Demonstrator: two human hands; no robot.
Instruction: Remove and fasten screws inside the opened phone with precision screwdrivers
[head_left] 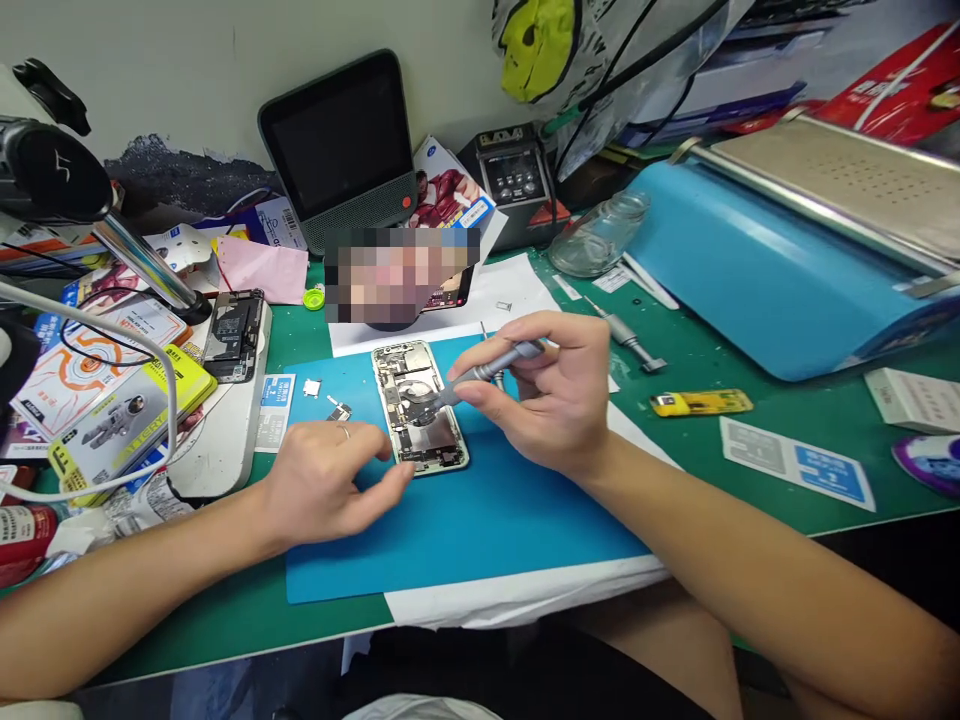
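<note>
An opened phone (439, 435) lies on the blue mat (480, 520), its circuit boards and inner parts exposed. My right hand (562, 390) is closed around a grey screwdriver (484, 370), which slants down over the middle of the phone; its tip is hard to make out. Thumb and bent index finger of my left hand (337, 475) are at the phone's lower left edge, gripping it there. Behind my right fingers shows part of a second thin tool (484, 328), mostly hidden. Small metal parts, among them a silver plate (312, 388), lie left of the phone.
Another opened phone (232, 335) rests on a white device at left, beside a yellow battery box (135, 425). On the right are a grey screwdriver (626, 335), a yellow cutter-like tool (701, 402), a glass jar (600, 235) and a large blue machine (750, 260). A dark-screened display (337, 140) stands behind.
</note>
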